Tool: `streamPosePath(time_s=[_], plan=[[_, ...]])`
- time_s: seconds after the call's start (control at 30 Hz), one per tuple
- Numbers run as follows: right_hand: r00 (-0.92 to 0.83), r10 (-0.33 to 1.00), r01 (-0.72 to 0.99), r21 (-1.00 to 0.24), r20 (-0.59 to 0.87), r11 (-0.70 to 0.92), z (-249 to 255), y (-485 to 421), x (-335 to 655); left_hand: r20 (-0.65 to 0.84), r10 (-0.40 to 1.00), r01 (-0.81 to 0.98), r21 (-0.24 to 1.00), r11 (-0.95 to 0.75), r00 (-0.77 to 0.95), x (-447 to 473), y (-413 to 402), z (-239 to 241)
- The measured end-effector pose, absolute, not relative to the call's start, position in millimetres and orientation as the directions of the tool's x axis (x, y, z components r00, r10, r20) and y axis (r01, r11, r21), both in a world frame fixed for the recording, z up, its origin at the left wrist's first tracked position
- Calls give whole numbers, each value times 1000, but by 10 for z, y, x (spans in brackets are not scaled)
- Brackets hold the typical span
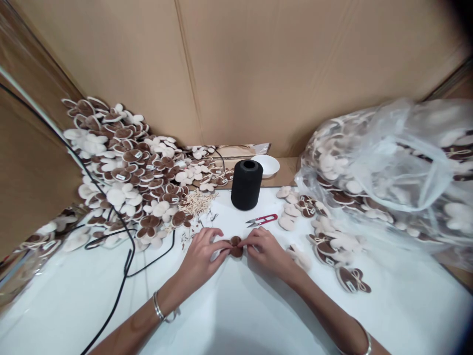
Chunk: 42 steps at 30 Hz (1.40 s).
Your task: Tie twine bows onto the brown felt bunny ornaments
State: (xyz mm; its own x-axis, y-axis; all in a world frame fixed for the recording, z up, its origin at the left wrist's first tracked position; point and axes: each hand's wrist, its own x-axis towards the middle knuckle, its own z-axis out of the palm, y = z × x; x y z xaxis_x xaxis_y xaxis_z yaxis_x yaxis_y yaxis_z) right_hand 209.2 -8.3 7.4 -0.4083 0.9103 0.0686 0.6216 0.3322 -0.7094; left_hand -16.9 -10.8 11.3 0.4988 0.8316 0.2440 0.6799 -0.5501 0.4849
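With left hand (204, 250) and right hand (264, 248) pinching narrowly at the brown fabric piece (236, 251) between their fingers, even, gentle tension from both sides should keep it centred on the surface (236, 310), well short of the red-handled snips (260, 219) beyond the right fingers.

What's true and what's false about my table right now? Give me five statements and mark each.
1. The left hand and right hand are at a brown plush piece. True.
2. The red-handled thread snips are in the right hand. False: they lie on the white table.
3. The black thread spool stands upright. True.
4. The white bowl is in front of the spool. False: it's behind, partly hidden.
5. Plush pieces fill the plastic bag at right. True.
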Motion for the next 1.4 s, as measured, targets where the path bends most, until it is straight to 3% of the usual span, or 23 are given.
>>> streamPosePath(time_s=[0.2, 0.4, 0.6, 0.73, 0.93, 1.4], plan=[[-388, 919, 625, -714, 66, 315, 62, -68, 2102, 274, 836, 701, 455, -549, 477, -170, -128, 116], [-417, 908, 639, -696, 44, 327, 139, -103, 2061, 242, 822, 638, 532, -557, 516, -158, -121, 79], [-418, 899, 593, -712, 127, 376, 123, -126, 2056, 265, 822, 668, 484, -565, 504, -145, -116, 93], [-485, 848, 532, -697, 215, 481, 97, -111, 2074, 254, 794, 576, 572, -584, 553, -127, -98, 61], [-545, 812, 460, -736, 208, 497, 123, -86, 2066, 213, 784, 456, 713, -532, 583, -119, -52, 60], [-478, 857, 459, -777, 193, 431, 61, -100, 2014, 242, 770, 439, 704, -558, 590, -92, -16, 78]])
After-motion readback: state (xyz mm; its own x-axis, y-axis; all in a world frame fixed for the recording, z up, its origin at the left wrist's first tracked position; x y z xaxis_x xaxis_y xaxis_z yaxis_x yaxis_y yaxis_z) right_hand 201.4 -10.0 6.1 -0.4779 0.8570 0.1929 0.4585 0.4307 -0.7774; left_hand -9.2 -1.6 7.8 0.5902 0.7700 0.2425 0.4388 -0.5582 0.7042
